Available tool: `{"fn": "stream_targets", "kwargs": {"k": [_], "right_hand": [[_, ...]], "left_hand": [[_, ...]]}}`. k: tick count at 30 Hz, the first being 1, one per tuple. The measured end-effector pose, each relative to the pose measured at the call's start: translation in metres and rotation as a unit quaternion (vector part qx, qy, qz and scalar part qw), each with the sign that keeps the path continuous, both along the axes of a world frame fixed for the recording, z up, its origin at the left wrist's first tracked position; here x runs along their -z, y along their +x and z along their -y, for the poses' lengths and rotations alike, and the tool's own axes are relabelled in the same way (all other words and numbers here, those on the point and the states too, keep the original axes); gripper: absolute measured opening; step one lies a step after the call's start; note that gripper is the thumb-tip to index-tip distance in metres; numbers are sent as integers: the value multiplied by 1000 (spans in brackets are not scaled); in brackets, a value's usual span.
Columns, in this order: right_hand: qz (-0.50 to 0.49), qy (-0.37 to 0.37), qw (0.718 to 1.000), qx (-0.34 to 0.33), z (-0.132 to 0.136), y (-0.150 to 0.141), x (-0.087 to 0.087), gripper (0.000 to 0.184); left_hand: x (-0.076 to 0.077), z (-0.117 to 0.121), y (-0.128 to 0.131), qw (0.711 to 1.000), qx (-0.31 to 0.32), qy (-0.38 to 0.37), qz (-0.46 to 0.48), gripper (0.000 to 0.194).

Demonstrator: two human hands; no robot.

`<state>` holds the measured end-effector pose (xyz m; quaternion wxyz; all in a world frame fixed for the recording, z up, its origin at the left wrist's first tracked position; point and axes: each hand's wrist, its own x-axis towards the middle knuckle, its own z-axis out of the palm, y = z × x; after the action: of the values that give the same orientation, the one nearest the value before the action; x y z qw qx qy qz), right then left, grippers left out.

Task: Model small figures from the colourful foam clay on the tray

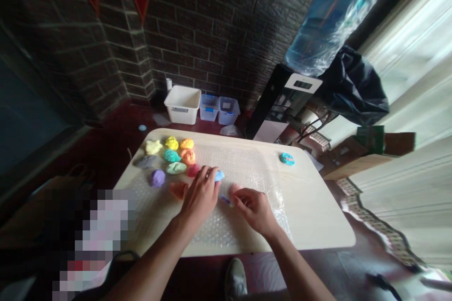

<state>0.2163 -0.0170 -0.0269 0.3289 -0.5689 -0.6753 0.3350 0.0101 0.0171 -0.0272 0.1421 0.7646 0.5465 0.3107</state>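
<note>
My left hand (203,188) is closed on a light blue lump of modelling clay (219,176) just over the bubble wrap (247,164). The fingers of my right hand (254,208) are curled together beside a pink lump (234,189); whether they hold anything is hidden. A small purple piece (225,199) lies between my hands. Left of my left hand is a brownish-orange lump (177,190), partly covered by it. Beyond it sit a crimson lump (192,170), a pale green lump (176,168) and a purple lump (157,178).
More clay lumps, including a yellow one (171,142), cluster at the table's (314,207) far left. A blue round object (287,159) lies at the right. Behind stand a white basket (182,106), clear bins (228,110) and a water dispenser (278,103). A pixelated area (102,225) is at left.
</note>
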Motion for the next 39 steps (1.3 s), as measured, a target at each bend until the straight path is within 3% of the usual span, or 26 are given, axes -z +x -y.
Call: {"fn": "stream_targets", "kwargs": {"k": [2,8,13,17,28,36,39], "right_hand": [[-33,3,999,32,-5,0,1,36],[-128,23,984,120,-18,-4,-2,48],[-158,26,974,159,-18,-10,1,49],[-181,21,970,161,-18,-17,3,48],[-174,13,975,141,-24,-19,11,45],[-137,19,980,145,-25,-7,10,47],[-134,15,982,133,-24,-9,11,47]], "left_hand": [[-8,5,5,1000,-4,-8,21,27],[-21,14,21,987,91,-17,130,35],[-21,7,12,988,54,-1,143,34],[-17,0,-1,994,3,-1,114,25],[-19,-4,-11,997,-21,22,73,26],[-3,-10,-11,998,21,4,51,42],[1,-8,-9,999,32,-7,41,40]]}}
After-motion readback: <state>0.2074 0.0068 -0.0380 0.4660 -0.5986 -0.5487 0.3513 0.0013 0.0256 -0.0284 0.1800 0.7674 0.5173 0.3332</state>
